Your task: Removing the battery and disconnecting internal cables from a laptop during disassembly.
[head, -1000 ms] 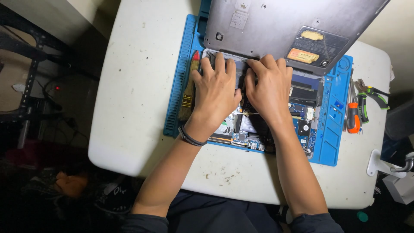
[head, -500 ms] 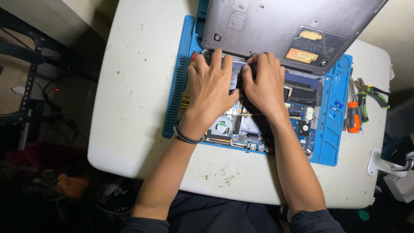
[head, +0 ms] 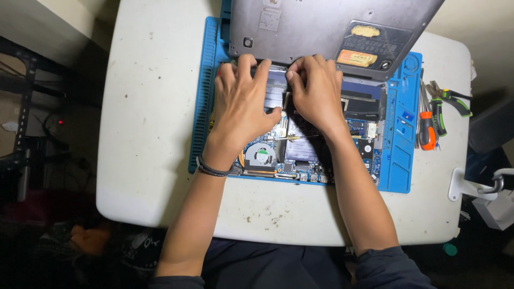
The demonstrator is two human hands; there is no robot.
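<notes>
Compared with a second ago, both hands have slid up the opened laptop (head: 300, 144) toward its far edge, so the round fan (head: 261, 155) and more of the green circuit board near the person now show below the wrists. The left hand (head: 243, 107) lies flat with fingers spread, the fingertips reaching the lower edge of the lifted grey cover (head: 321, 27). The right hand (head: 316, 91) is curled, its fingers bent and pressed down just beside the left thumb; whether it pinches anything cannot be told.

The laptop lies with its insides bare on a blue rubbery mat (head: 399, 160) with a ribbed left border and small moulded trays, in the middle of a white, speckled and scuffed table (head: 155, 107). The cover is smooth matt metal, bearing two yellowish patches. A dark braided band (head: 212, 168) circles the left wrist. Right of the mat lie an orange-handled screwdriver (head: 426, 131) and green-handled pliers (head: 450, 101).
</notes>
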